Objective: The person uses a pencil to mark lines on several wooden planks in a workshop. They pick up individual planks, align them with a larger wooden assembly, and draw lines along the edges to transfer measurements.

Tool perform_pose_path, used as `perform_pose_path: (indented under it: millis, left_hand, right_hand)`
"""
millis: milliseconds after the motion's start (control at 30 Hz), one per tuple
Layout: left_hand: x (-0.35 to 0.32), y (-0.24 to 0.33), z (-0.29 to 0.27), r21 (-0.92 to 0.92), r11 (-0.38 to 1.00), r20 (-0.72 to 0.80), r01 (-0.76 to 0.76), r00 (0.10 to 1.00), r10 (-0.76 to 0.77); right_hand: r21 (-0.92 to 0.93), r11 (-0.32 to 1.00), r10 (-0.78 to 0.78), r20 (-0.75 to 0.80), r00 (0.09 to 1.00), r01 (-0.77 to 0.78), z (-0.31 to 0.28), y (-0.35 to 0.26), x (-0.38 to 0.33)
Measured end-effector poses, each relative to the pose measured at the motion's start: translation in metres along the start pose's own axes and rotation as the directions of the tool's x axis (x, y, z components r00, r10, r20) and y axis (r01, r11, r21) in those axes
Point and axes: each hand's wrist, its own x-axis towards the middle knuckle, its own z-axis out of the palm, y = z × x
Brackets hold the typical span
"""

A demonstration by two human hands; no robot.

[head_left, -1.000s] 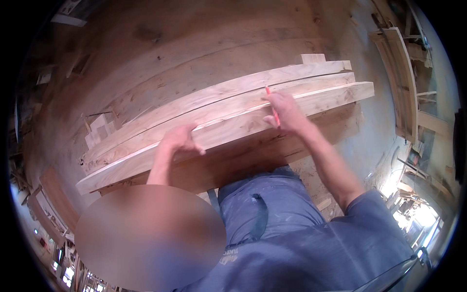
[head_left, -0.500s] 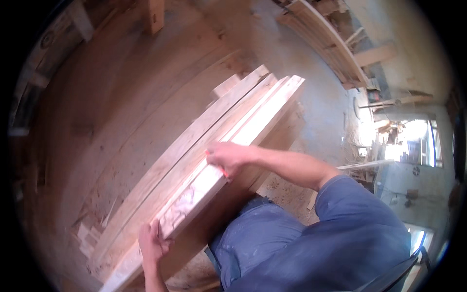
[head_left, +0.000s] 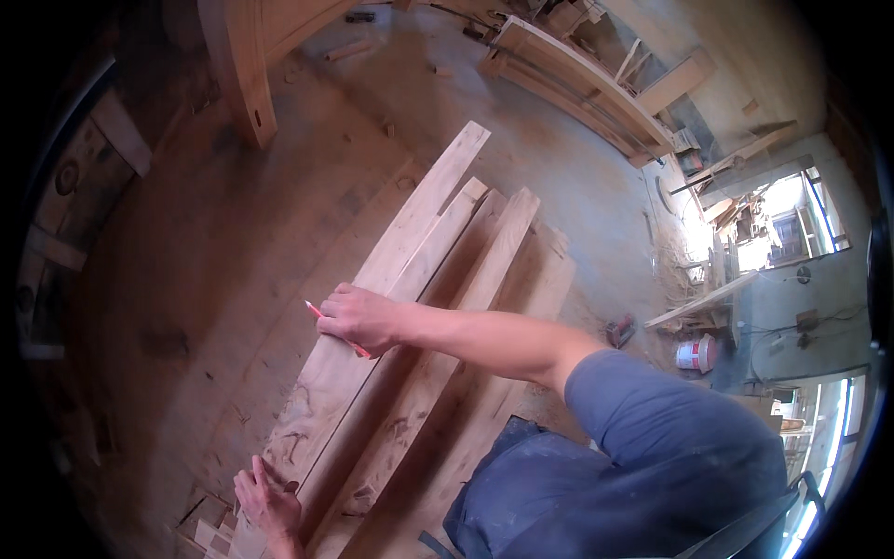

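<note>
The right hand (head_left: 358, 320) holds a slim red pencil (head_left: 315, 310) over a long, pale wooden plank (head_left: 321, 387). The left hand (head_left: 267, 498), spread wide, touches its nearer end.

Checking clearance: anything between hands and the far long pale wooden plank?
Nothing visible. The right hand lies over the far pale wooden plank, holding a slim red pencil; the left hand is at the plank's lower end. Under both, I can't see.

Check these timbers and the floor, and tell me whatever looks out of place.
The ends are uneven: the leftmost timber juts past the adjoining timber at the far end. Short wood pieces lie scattered on the floor beyond. No spill stands out; damage is hard to tell.
</note>
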Motion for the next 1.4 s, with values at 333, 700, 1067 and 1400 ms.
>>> perform_pose_path:
  millis: [333, 700, 1067, 1400]
  left_hand:
    - [0.048, -0.051, 0.062, -0.211, 0.898, 0.392, 0.386, 0.875, -0.284]
    - [0.050, -0.039, 0.104, -0.198, 0.838, 0.383, 0.508, 0.827, -0.411]
    - [-0.148, 0.076, 0.105, -0.656, 0.193, -0.127, 0.730, 0.145, -0.981]
    - [-0.133, 0.111, 0.131, -0.631, -0.772, 0.768, -0.075, 0.084, -0.635]
  right_hand:
    - [-0.009, 0.963, 0.238, 0.497, 0.834, -0.269, 0.060, 0.021, 0.022]
    - [0.046, 0.959, 0.264, 0.225, 0.938, -0.281, 0.069, -0.005, -0.029]
    - [-0.134, 0.882, 0.451, -0.038, 0.892, -0.451, -0.016, 0.019, -0.240]
    - [-0.207, 0.973, 0.154, 0.276, 0.949, -0.098, -0.023, 0.013, -0.209]
